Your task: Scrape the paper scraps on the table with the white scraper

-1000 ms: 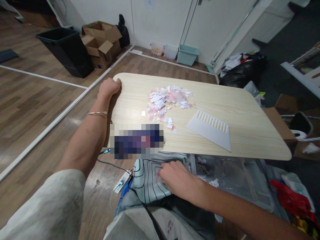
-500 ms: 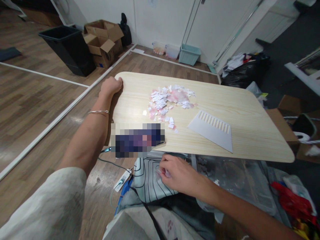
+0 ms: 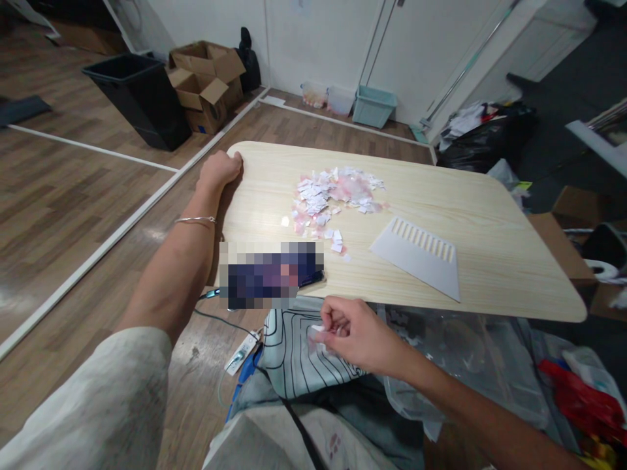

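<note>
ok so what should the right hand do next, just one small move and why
Probably lift the right hand over the tabletop: it pinches a small pale piece above the patterned fabric, short of the near edge, while similar white and pink pieces lie heaped on top.

Past the far left corner of the worktop (image 3: 519, 261), a tall black bin (image 3: 142, 108) stands on the wood-patterned floor (image 3: 49, 215), just beside open cardboard boxes (image 3: 209, 104). Beyond the far edge, two clear tubs (image 3: 339, 101) and a pale blue-green crate (image 3: 374, 106) line up along the white wall (image 3: 318, 46). A black plastic bag (image 3: 490, 140) sits past the far right corner. Off the right edge are an open carton (image 3: 561, 245) and a white roll (image 3: 603, 269). Lower down, a red bag (image 3: 582, 395) lies near the near right corner, and a white power strip (image 3: 241, 352) near the near left.
</note>
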Demonstrator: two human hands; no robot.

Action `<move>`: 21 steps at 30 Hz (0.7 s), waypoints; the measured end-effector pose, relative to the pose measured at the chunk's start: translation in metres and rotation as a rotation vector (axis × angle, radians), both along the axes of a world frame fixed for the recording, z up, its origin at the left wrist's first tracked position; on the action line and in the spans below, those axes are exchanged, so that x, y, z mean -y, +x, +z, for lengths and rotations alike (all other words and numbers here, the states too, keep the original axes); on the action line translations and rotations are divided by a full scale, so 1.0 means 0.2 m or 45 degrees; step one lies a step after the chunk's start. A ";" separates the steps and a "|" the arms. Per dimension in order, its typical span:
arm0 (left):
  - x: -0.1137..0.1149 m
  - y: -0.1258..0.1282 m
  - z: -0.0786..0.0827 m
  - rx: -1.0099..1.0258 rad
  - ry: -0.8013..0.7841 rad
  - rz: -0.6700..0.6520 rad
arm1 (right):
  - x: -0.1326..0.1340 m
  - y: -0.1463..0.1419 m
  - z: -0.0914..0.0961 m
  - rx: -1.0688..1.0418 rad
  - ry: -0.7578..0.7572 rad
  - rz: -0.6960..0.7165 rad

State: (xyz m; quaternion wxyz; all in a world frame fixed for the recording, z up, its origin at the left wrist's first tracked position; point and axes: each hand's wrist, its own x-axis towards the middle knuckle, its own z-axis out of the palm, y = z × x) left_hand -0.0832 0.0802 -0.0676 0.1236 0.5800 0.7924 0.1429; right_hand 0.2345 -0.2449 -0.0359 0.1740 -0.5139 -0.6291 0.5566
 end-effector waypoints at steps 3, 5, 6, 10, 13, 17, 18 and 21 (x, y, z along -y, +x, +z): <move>0.00 0.00 0.00 -0.006 0.000 -0.008 | 0.00 0.00 -0.02 -0.074 -0.128 -0.026; 0.01 0.01 0.01 -0.014 -0.001 -0.017 | 0.01 0.00 -0.02 -0.074 -0.142 -0.024; 0.01 0.01 0.01 -0.019 -0.001 -0.021 | 0.01 0.00 -0.03 -0.068 -0.134 -0.022; 0.01 0.01 0.01 -0.026 -0.004 -0.020 | 0.01 0.00 -0.03 -0.036 -0.083 -0.005; 0.02 0.01 0.02 -0.017 -0.006 -0.007 | 0.01 0.01 -0.03 -0.031 -0.115 -0.019; 0.02 0.01 0.02 -0.009 0.000 -0.012 | 0.02 0.00 -0.03 -0.061 -0.259 -0.088; 0.02 0.01 0.02 -0.009 0.001 -0.012 | 0.02 0.00 -0.03 -0.068 -0.286 -0.098; 0.02 0.02 0.02 -0.013 0.000 -0.002 | 0.02 0.01 -0.03 -0.105 -0.318 -0.129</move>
